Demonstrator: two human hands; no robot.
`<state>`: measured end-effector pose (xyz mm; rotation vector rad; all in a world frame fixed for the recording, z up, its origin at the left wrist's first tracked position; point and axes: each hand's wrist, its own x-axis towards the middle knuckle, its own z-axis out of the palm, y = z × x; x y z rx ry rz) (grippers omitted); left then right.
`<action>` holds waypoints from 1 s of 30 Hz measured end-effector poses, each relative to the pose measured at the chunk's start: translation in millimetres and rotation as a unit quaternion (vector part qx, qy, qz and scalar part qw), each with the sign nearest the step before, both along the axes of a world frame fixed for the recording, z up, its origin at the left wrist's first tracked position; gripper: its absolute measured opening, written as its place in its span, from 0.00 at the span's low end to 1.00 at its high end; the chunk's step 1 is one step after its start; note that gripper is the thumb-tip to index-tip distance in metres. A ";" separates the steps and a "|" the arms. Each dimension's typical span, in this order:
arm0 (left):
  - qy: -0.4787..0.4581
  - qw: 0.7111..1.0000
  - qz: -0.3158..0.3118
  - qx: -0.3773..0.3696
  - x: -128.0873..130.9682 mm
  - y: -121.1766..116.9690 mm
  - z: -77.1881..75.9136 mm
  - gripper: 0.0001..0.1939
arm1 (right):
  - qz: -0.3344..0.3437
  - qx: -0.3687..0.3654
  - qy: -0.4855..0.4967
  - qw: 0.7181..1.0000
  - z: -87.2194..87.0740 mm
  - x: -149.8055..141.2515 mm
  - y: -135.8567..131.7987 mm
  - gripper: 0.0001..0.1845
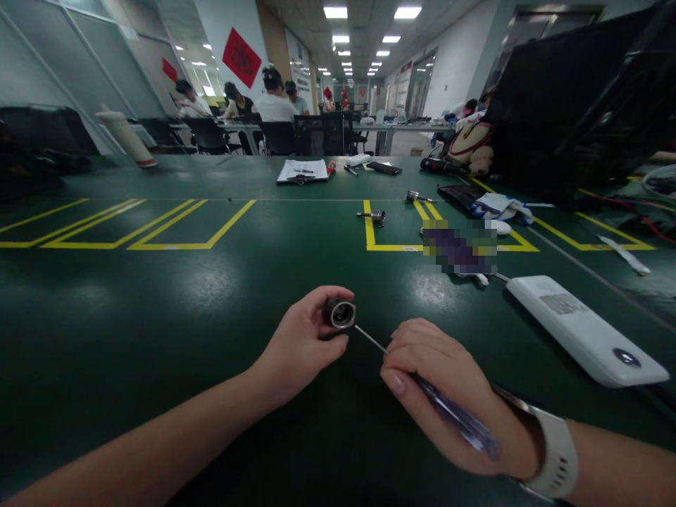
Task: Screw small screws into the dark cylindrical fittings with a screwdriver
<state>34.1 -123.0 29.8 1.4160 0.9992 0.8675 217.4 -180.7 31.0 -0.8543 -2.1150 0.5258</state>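
My left hand [303,341] is closed round a small dark metal cylindrical part [339,314], its open end facing me, held just above the green table [158,310]. My right hand [443,384] grips a screwdriver [454,415] with a clear purple handle. The thin shaft of the screwdriver points up-left and its tip touches the part's lower side. A white watch [552,458] is on my right wrist.
A white power bank [581,327] lies at right. Two small metal parts [372,216] [413,196], white gloves [499,206], a clipboard [303,170] and a phone [384,167] lie farther back. Yellow tape lines mark the table. A black case [581,105] stands far right. People sit at distant desks.
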 end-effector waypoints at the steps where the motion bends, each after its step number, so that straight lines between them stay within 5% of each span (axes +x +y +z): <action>1: 0.022 0.999 -0.003 0.030 -2.8 6.6 -0.2 0.22 | -0.008 -0.020 0.005 1.000 2.4 -0.1 1.1 0.04; 6: 0.173 0.954 0.005 0.244 -17.5 51.5 0.3 0.18 | -0.024 -0.119 0.024 0.992 17.8 -7.3 13.7 0.06; 10: 0.252 0.910 0.027 0.328 -24.7 88.2 2.2 0.14 | -0.022 -0.178 0.083 0.980 24.9 -16.4 33.8 0.13; 17: 0.309 0.874 0.101 0.361 -28.1 120.2 -16.1 0.15 | -0.048 -0.189 0.253 0.948 3.3 -32.7 74.2 0.09; 22: 0.321 0.860 0.043 0.394 -30.4 120.1 -26.5 0.10 | -0.031 -0.213 0.246 0.945 -13.3 -30.6 80.7 0.06; 30: 0.355 0.856 0.003 0.375 -26.0 112.8 -25.1 0.12 | 0.001 -0.210 0.215 0.954 -14.0 -25.1 77.8 0.09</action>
